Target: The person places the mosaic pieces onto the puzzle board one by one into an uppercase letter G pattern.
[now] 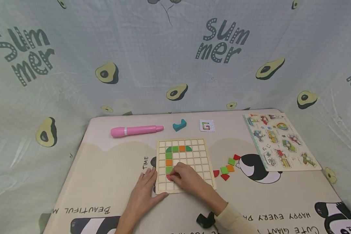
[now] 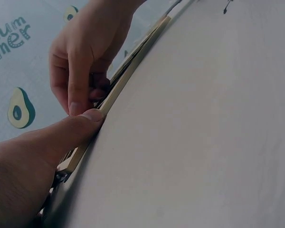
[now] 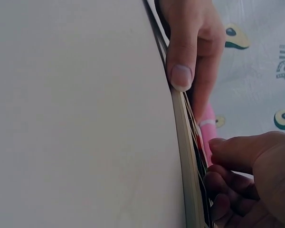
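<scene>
A square wooden grid board (image 1: 193, 172) lies on the table before me. Green, orange and red tiles trace its top row and left column. My left hand (image 1: 143, 191) rests at the board's near-left corner, fingers straight along the left side. In the left wrist view its thumb (image 2: 80, 126) presses the near edge. My right hand (image 1: 190, 180) is over the board with curled fingers, thumb and fingertips pinching at a red quarter-circle tile (image 1: 168, 177) low in the left column. The fingers partly cover that tile. In the right wrist view, the right hand (image 3: 251, 175) is close over the board.
Several loose tiles, including an orange tile (image 1: 230, 168), lie right of the board. Behind it are a pink pen-shaped object (image 1: 137, 130), a teal notched block (image 1: 179, 125) and a small pattern card (image 1: 207, 125). A picture puzzle board (image 1: 280, 143) lies at the far right.
</scene>
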The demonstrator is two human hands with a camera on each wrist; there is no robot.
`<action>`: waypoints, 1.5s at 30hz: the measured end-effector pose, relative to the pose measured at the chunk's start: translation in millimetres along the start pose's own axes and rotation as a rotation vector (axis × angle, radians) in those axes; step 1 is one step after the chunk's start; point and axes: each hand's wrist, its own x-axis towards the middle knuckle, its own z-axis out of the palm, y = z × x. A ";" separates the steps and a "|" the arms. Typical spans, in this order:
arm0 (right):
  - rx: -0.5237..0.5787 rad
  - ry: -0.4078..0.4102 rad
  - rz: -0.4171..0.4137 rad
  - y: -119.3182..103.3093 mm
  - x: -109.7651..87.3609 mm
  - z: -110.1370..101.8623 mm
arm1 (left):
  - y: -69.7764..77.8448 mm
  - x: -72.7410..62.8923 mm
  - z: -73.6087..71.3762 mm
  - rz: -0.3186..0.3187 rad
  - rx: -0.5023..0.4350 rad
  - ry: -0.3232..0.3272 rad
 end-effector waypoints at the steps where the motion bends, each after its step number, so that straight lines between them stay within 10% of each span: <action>1: 0.004 0.002 0.006 0.5 -0.3 -0.6 | 0.0 0.0 0.1 0.000 0.001 0.001; 45: -0.003 0.259 0.318 92.8 -58.2 -80.3 | -0.9 1.6 2.5 -0.003 0.012 0.000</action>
